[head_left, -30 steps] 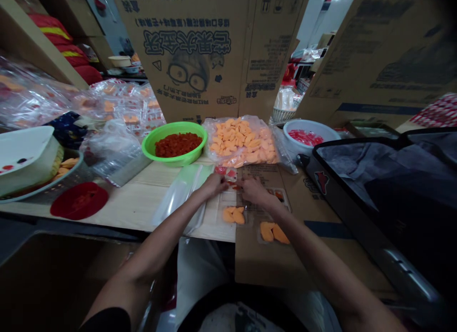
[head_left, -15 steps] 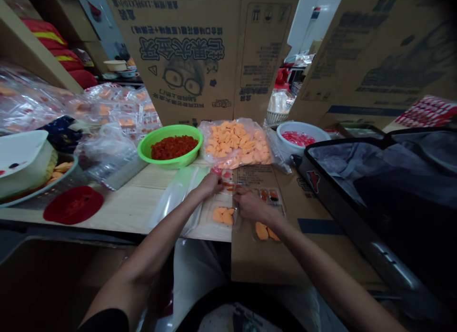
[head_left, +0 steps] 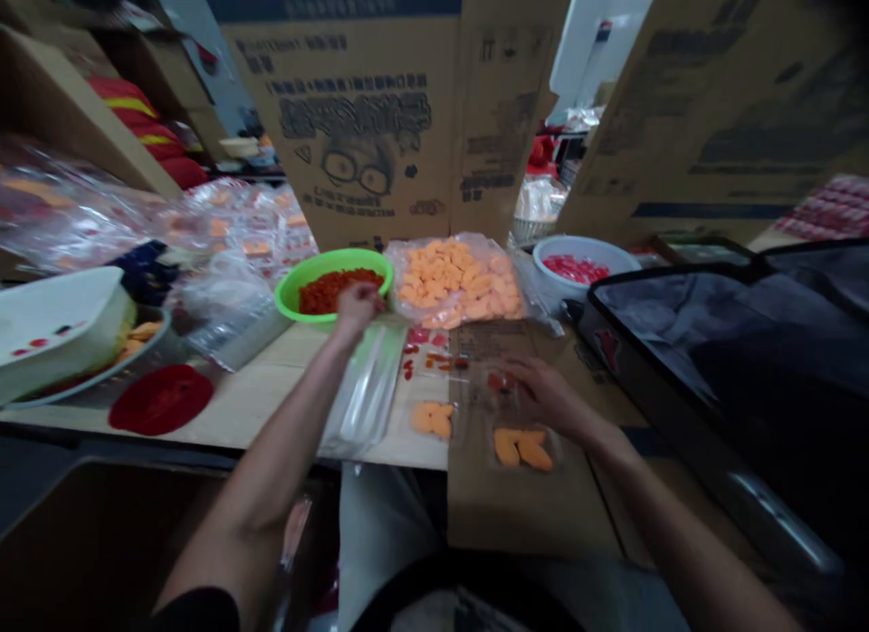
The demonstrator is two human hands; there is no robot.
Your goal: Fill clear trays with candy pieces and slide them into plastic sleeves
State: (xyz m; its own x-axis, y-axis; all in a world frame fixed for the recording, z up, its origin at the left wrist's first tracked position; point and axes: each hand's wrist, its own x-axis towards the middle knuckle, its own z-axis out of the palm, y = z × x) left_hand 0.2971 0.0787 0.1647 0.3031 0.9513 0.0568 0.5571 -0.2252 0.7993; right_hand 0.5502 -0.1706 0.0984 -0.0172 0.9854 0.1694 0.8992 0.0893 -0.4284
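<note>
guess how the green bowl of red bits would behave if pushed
The green bowl would probably slide rather than tip, as it looks wide and low. The red bits may shift, since they look loose. The bowl's thin-looking rim suggests plastic that might flex.

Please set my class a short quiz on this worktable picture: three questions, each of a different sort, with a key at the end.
1. Multiple choice: which container is the left hand at?
A) red dish
B) green bowl
C) white tub

2. True or false: the clear bag of orange pieces lies between the green bowl and the pale blue bowl.

3. Fill in the gap: of the person's two hands, the one nearer the dark case is the ____ hand.

Key
1. B, the green bowl
2. True
3. It is the right hand
</note>
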